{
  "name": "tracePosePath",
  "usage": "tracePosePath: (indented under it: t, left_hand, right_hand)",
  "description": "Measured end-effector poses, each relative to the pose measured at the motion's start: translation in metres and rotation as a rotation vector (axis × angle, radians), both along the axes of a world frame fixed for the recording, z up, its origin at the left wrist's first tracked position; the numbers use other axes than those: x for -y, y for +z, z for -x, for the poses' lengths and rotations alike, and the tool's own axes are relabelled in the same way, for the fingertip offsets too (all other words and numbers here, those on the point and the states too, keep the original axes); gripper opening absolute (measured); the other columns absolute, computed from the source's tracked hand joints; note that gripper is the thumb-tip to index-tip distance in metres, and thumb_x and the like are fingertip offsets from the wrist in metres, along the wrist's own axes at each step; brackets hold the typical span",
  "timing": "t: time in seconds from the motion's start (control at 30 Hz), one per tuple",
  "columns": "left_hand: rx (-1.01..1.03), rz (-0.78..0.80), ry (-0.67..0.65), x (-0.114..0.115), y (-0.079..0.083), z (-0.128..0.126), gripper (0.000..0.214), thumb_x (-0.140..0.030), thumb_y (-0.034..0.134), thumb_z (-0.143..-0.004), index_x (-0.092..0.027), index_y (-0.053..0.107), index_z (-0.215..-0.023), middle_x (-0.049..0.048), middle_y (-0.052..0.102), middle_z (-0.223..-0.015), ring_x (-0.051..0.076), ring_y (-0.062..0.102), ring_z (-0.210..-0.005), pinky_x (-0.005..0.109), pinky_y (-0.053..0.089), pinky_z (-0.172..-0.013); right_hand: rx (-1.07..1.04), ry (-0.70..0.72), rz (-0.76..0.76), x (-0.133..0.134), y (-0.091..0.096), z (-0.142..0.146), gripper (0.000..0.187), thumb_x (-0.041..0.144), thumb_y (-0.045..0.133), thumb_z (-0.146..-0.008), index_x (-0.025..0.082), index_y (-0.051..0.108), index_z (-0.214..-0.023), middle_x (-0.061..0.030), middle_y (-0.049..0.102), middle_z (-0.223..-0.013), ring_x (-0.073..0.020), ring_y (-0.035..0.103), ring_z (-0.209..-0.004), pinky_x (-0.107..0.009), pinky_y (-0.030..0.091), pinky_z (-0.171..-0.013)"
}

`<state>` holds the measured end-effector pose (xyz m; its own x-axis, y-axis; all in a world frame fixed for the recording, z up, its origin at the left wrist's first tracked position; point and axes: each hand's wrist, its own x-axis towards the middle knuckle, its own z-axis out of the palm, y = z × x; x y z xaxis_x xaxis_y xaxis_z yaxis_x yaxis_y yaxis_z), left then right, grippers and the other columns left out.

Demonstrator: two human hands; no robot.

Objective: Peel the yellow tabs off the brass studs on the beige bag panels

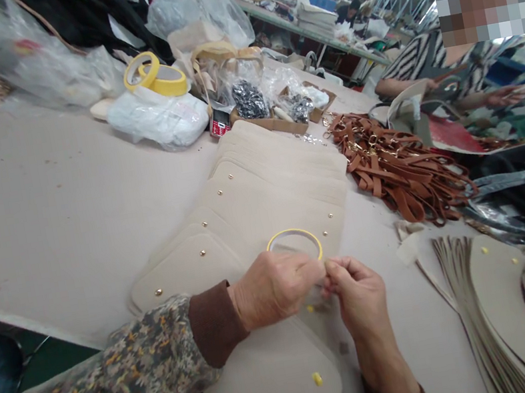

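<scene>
My left hand [278, 286] is closed at the lower edge of a narrow roll of yellow tape [291, 231], which stands up beyond its fingers. My right hand [358, 288] pinches close beside the left fingertips; whatever lies between its fingers is too small to make out. Under both hands lies a beige panel [274, 377] with small yellow tape bits [317, 378] on it. Farther forward, overlapping beige panels [260, 183] with small gold rivets [203, 253] spread over the table.
Brown straps [389, 167] with gold hardware lie heaped at right. Stacked beige pieces [465, 310] stand at lower right. Two wider yellow tape rolls [171, 80] rest on a white plastic bundle [157, 120]. Boxes hold bagged parts [249, 98]. A person in stripes [421, 60] works at right.
</scene>
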<state>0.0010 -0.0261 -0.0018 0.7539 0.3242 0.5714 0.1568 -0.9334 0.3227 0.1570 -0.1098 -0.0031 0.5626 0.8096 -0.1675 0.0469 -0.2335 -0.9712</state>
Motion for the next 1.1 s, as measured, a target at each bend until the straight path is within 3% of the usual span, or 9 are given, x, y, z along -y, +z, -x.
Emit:
tracePosePath:
  t: [0.17,0.4,0.57,0.77,0.9,1.0,1.1]
  left_hand:
    - [-0.236,0.001,0.086,-0.002,-0.005,-0.001,0.016,-0.013,0.039,-0.095,-0.017,0.051,-0.085,0.0016,0.056,-0.074,0.016,0.053,-0.066,0.027,0.043,-0.060]
    - [-0.433,0.055,0.104,-0.002,-0.003,-0.002,0.010,-0.015,0.046,-0.093,-0.017,0.053,-0.087,0.0053,0.057,-0.084,0.021,0.053,-0.078,0.031,0.044,-0.063]
    - [-0.467,0.095,0.091,-0.002,0.000,-0.003,0.010,-0.015,0.046,-0.094,-0.017,0.054,-0.088,0.0063,0.057,-0.087,0.022,0.052,-0.079,0.032,0.044,-0.063]
    - [-0.449,0.105,0.083,-0.002,0.000,-0.002,0.011,-0.015,0.045,-0.094,-0.017,0.055,-0.088,0.0064,0.057,-0.085,0.022,0.051,-0.078,0.031,0.043,-0.062]
    - [-0.456,0.098,0.079,-0.003,0.000,-0.001,0.010,-0.016,0.046,-0.094,-0.017,0.055,-0.089,0.0064,0.057,-0.084,0.023,0.051,-0.080,0.032,0.041,-0.061]
    - [-0.443,0.077,0.082,-0.003,-0.001,-0.001,0.010,-0.016,0.046,-0.094,-0.017,0.054,-0.088,0.0064,0.058,-0.083,0.022,0.050,-0.077,0.032,0.040,-0.062]
    - [-0.403,0.049,0.096,-0.004,-0.005,-0.001,0.010,-0.016,0.046,-0.094,-0.017,0.054,-0.087,0.0060,0.057,-0.082,0.021,0.049,-0.075,0.034,0.040,-0.066]
  right_hand:
    - [-0.016,0.068,0.212,0.007,-0.008,-0.023,0.039,0.048,0.078,-0.063,0.013,0.070,-0.076,-0.0019,0.065,-0.058,-0.0112,0.056,-0.045,-0.023,0.048,-0.044]
    - [0.123,0.129,0.276,0.008,-0.011,-0.022,0.041,0.052,0.073,-0.069,0.013,0.071,-0.079,-0.0007,0.064,-0.058,-0.0106,0.056,-0.049,-0.021,0.050,-0.047]
    - [0.361,0.195,0.323,0.003,-0.011,-0.019,0.039,0.054,0.063,-0.076,0.015,0.071,-0.080,0.0004,0.062,-0.055,-0.0123,0.054,-0.047,-0.023,0.047,-0.046]
    - [0.671,0.248,0.283,-0.003,-0.008,-0.018,0.037,0.052,0.058,-0.081,0.018,0.070,-0.087,0.0006,0.063,-0.052,-0.0148,0.056,-0.044,-0.025,0.045,-0.047]
    - [0.665,0.163,0.270,0.006,-0.013,-0.023,0.043,0.053,0.062,-0.080,0.017,0.061,-0.103,0.0044,0.060,-0.050,-0.0156,0.057,-0.042,-0.025,0.044,-0.045]
    - [0.654,0.171,0.199,0.017,-0.018,-0.026,0.033,0.049,0.057,-0.086,0.018,0.064,-0.095,-0.0012,0.068,-0.065,-0.0159,0.063,-0.052,-0.026,0.049,-0.051]
    - [0.834,0.235,0.089,0.020,-0.021,-0.023,0.027,0.042,0.054,-0.088,0.019,0.069,-0.088,-0.0061,0.073,-0.083,-0.0177,0.068,-0.071,-0.028,0.051,-0.068]
